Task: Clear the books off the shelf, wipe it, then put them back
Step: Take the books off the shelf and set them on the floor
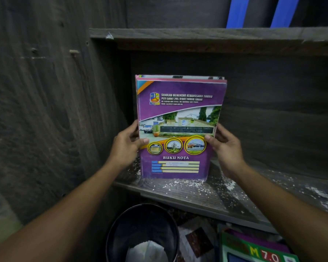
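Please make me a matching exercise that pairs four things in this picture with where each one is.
Things:
1. purple notebook
2. white crumbs
3. black bin
4. blue strips

Places:
A. above the upper shelf board
B. below the shelf, at the bottom of the view
C. held upright between the left hand and the right hand
D. scattered over the shelf surface

Pairs: 1-C, 2-D, 3-B, 4-A
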